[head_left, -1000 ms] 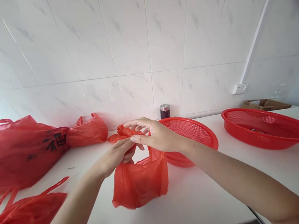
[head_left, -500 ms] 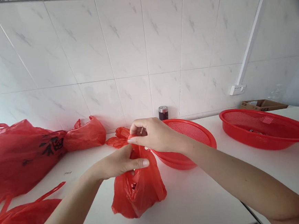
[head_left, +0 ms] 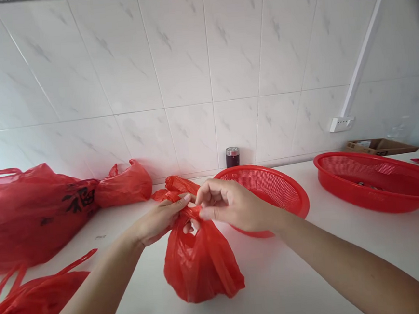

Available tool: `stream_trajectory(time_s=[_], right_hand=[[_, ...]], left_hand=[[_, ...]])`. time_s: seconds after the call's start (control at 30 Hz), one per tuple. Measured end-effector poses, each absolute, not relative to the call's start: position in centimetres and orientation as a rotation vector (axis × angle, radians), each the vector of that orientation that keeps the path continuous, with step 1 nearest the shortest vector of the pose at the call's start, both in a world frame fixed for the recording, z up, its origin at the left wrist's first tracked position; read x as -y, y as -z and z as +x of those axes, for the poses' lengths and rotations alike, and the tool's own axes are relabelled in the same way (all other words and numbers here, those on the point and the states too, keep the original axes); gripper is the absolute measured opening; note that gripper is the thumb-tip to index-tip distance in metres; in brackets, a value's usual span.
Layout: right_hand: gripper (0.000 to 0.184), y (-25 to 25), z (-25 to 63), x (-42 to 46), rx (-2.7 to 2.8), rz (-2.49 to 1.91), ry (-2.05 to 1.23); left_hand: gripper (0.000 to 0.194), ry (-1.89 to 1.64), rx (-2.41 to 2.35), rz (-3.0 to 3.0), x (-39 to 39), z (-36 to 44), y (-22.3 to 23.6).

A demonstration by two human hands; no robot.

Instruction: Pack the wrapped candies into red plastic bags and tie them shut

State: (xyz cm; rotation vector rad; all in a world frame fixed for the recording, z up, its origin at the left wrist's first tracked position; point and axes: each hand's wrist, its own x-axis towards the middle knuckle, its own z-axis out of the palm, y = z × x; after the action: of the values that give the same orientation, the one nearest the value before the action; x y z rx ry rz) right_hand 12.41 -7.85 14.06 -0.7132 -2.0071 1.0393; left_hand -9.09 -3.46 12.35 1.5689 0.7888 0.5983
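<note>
A red plastic bag [head_left: 204, 268] rests on the white table in front of me, its top gathered and twisted between my hands. My left hand [head_left: 163, 218] is closed on the gathered plastic, thumb on top and some fingertips showing through a loop beneath. From the other side my right hand [head_left: 231, 206] pinches the plastic with thumb and curled fingers. What the bag contains is hidden. Right behind my right hand stands a red perforated basket [head_left: 284, 190]. Crumpled red plastic [head_left: 180, 183] lies just behind my left hand.
Full red bags [head_left: 29, 219] sit at the left, with a smaller one [head_left: 128, 185] beside them and another [head_left: 40, 306] nearer. A second red basket [head_left: 365, 198] holds a few small things at right. A dark jar [head_left: 232, 157] and cardboard box [head_left: 383, 146] stand by the wall.
The bag's opening has been drawn together, and its neck is now twisted. My left thumb has moved up onto the gathered part. My right hand has shifted slightly right and down.
</note>
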Motion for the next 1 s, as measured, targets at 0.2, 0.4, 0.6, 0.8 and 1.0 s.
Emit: stream_trajectory(time_s=[0.2,0.4,0.6,0.8,1.0], right_hand=[[0.012,-12.7,12.2,7.3,1.957,-0.752,-0.961],[0.023,-9.2,11.5,5.5,1.862,-0.950,-1.210],[0.012,-8.2,11.4,6.1,1.725,-0.814,-1.483],[0.027,-6.5,11.9,7.2,1.712,-0.664,-1.440],[0.028,-2.4,15.7,10.2,1.727,-0.881,-1.370]], left_hand=[[0.014,-0.389,-0.821,1.909,4.2,-9.2,-13.2],[0.026,-0.767,-1.288,2.378,5.3,-7.9,-11.3],[0.029,-1.102,-1.191,2.420,5.1,-7.1,-9.7],[0.029,-0.905,-1.041,2.244,6.1,-8.3,-8.0],[0.039,-0.859,-1.416,1.988,5.4,-15.7,-2.3]])
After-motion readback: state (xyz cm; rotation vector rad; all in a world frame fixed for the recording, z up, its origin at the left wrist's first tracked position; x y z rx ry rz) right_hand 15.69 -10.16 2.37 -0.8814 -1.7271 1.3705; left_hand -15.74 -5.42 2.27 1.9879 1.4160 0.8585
